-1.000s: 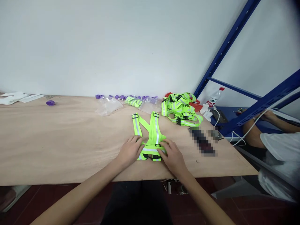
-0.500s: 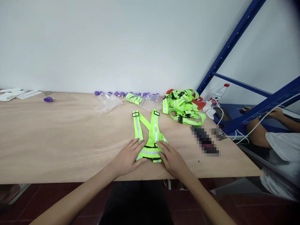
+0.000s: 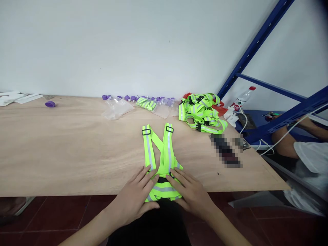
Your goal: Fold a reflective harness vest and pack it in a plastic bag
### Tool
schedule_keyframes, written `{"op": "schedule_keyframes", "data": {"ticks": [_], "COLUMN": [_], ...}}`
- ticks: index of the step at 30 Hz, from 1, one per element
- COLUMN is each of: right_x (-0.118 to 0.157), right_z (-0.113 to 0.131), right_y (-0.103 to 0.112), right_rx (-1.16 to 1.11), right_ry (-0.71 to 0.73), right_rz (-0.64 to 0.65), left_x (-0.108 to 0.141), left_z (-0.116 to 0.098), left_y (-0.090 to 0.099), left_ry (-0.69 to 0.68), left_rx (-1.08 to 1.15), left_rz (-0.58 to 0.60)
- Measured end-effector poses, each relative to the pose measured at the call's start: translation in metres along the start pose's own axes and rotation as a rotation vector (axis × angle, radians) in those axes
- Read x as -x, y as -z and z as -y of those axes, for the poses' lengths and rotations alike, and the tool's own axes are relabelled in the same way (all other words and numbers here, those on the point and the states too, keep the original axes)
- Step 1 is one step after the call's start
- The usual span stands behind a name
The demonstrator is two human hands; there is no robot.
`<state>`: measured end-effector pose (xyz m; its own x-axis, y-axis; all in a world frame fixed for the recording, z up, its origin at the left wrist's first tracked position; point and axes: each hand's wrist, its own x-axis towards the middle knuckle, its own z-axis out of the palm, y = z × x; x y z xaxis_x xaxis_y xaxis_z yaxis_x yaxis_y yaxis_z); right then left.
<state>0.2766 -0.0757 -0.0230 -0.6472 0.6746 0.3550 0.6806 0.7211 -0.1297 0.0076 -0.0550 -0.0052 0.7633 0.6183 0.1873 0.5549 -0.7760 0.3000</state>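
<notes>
- We work at a wooden table (image 3: 84, 147).
- A heap of green straps (image 3: 202, 111) lies at its back right.
- Our green vest (image 3: 168, 150) lies before us, its bottom overhanging the near edge.
- Our left hand (image 3: 134, 191) and right hand (image 3: 192, 193) rest on its lower sides, fingers extended; we cannot tell whether thumbs pinch it.
- We see a purple cap (image 3: 50, 104), far left.

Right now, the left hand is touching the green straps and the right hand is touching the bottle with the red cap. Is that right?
Not quite: the head view shows the right hand on the green straps too, apart from the bottle with the red cap. The left hand is right.
</notes>
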Motion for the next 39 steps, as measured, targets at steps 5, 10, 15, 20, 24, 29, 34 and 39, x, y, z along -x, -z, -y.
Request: {"op": "schedule_keyframes", "data": {"ticks": [5,10,15,20,24,29,34,39], "right_x": [-0.022,-0.051,-0.058,-0.061,-0.068,-0.069,-0.071,-0.078], "right_z": [-0.017,-0.039,-0.047,-0.055,-0.065,-0.068,-0.063,-0.068], "right_y": [0.009,0.012,0.002,0.001,0.004,0.003,0.003,-0.006], "right_rx": [-0.230,-0.273,-0.151,-0.318,-0.529,-0.694,-0.661,-0.361], "right_ry": [-0.153,-0.353,-0.431,-0.436,-0.410,-0.455,-0.435,-0.360], "right_rz": [-0.020,0.069,0.062,0.054,0.073,0.071,0.046,-0.052], "left_x": [-0.026,-0.052,-0.060,-0.070,-0.081,-0.084,-0.080,-0.079], "left_z": [0.011,0.025,0.034,0.039,0.043,0.045,0.046,0.050], "left_y": [0.022,0.025,0.009,0.013,0.023,0.023,0.021,0.017], "left_ry": [0.095,0.204,0.320,0.381,0.424,0.415,0.382,0.437], "left_rx": [0.252,0.365,0.159,0.263,0.374,0.473,0.581,0.534], "left_rz": [0.027,-0.083,-0.206,-0.221,-0.199,-0.188,-0.181,-0.156]}}
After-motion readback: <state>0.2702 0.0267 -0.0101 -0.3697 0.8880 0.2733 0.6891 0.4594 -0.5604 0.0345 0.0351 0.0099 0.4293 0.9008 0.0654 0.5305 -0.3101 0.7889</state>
